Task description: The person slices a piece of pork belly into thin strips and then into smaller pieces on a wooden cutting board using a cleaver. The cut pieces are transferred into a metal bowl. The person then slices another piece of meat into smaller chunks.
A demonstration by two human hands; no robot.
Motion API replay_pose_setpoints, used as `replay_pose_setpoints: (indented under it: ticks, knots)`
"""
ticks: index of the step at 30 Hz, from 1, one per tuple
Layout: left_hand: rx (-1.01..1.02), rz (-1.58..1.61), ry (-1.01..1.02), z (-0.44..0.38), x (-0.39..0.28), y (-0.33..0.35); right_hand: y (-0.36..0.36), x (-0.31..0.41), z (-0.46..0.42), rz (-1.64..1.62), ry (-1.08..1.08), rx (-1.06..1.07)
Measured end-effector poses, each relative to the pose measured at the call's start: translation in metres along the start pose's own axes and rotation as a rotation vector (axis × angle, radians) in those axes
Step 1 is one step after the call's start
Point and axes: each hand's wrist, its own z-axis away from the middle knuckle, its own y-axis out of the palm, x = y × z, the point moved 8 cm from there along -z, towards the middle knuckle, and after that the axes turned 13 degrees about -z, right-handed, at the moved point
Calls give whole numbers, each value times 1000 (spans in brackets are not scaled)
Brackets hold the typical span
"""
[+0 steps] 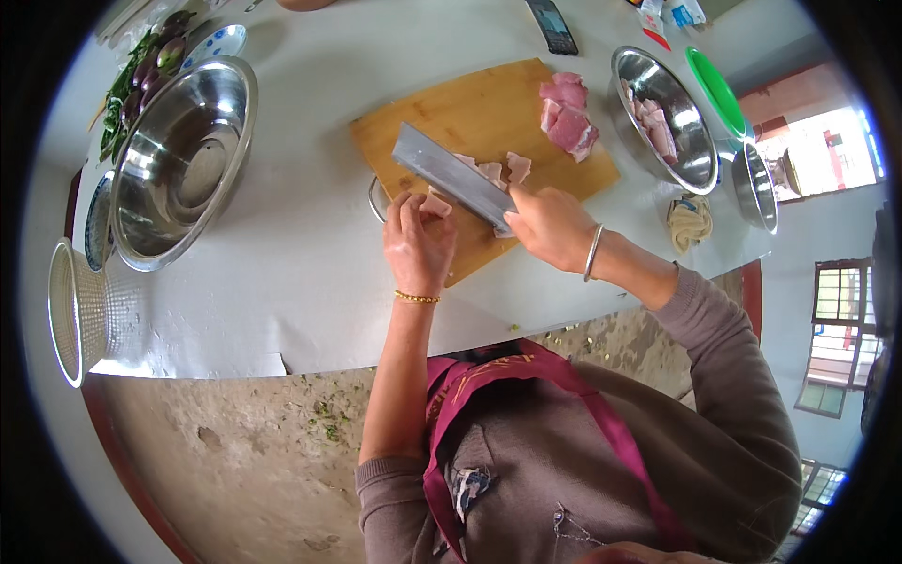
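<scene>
A cleaver [454,176] is gripped by my right hand [553,225], its broad blade slanting up and left across the wooden cutting board [444,99]. My left hand [419,247] is on the near left of the blade, with bent fingers on a small piece of pale pork [437,205]. Several cut pork pieces [491,171] lie on the board beyond the blade, partly hidden by it. Larger chunks of raw pork [569,120] rest at the board's right edge. A metal ring handle [375,200] sticks out from the board's left side.
On the right stand a steel bowl [694,113] with pork strips [654,127], a smaller steel bowl [754,185], a green-rimmed container [715,90] and a folded cloth [689,222]. Leftward are a large steel basin [204,169], a white basket [70,310] and eggplants [151,70]. A phone [553,28] lies behind.
</scene>
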Motion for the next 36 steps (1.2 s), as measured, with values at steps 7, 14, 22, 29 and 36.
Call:
replay_pose_setpoints:
  ticks: [7, 14, 22, 29, 36]
  knots:
    - [8, 24, 62, 2, -4, 0, 4, 7, 0, 27, -16, 39]
    - [-28, -20, 72, 3, -5, 1, 7, 5, -11, 36, 56, 123]
    - [-35, -15, 73, 4, -3, 3, 10, 13, -17, 49, 43, 158]
    - [-25, 7, 100, 3, -4, 7, 11, 33, -35, 89, -41, 137]
    - [39, -11, 22, -1, 4, 9, 21, 7, -18, -48, -136, -30]
